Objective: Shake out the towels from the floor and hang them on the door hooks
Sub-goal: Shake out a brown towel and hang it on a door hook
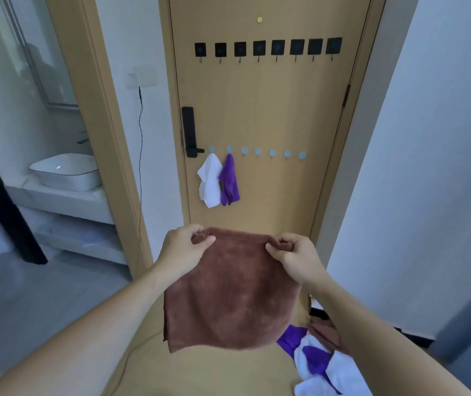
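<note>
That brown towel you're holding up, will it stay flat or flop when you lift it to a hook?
Likely floppy: the brown towel sags and curls below where the left hand and right hand pinch its top edge. Probably light, since fingertip pinches carry it. Its plush nap should resist slipping.

Home hallway: hooked door (263,110), bathroom basin (66,171)

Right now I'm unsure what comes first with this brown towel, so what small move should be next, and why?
Probably lift the brown towel toward the third round hook. Both the left hand and right hand pinch its top corners, and the white towel and purple towel fill the first two.
</note>
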